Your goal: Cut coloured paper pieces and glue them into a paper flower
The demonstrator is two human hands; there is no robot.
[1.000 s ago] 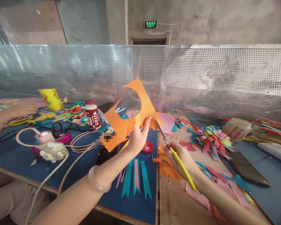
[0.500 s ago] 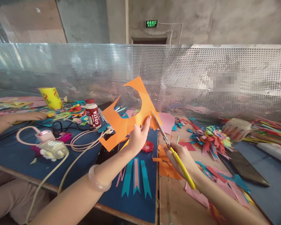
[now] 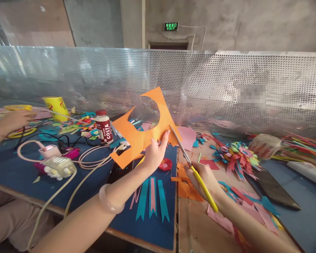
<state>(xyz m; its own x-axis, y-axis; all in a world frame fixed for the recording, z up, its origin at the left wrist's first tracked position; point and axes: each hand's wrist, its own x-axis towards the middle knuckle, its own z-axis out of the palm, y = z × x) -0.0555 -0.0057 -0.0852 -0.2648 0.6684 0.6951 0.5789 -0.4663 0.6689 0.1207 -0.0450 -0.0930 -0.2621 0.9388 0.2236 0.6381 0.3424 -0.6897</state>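
Note:
Between the thumb and fingers of my left hand (image 3: 156, 153) is a sheet of orange paper (image 3: 137, 143), raised above the table, with large curved pieces cut out of it. My right hand (image 3: 204, 177) is closed around the yellow handles of a pair of scissors (image 3: 184, 151). The blades lie at the right edge of the orange paper, close to my left thumb. Beneath my hands lie blue paper strips (image 3: 163, 202) with notched ends, one topped by a pink strip (image 3: 153, 196). A red paper flower (image 3: 165, 164) sits just below the paper.
A coffee bottle (image 3: 104, 127), cables and a charger (image 3: 50, 152) stand on the left. To the right are a multicoloured paper pompom (image 3: 237, 156), a dark phone (image 3: 276, 189) and a plastic cup (image 3: 265, 146). A perforated metal screen (image 3: 213, 84) borders the back. Another person's hand (image 3: 18, 119) is at far left.
The other person's hand at far left has lifted and now holds yellow-handled scissors. My hands, the orange paper and my scissors have hardly moved.

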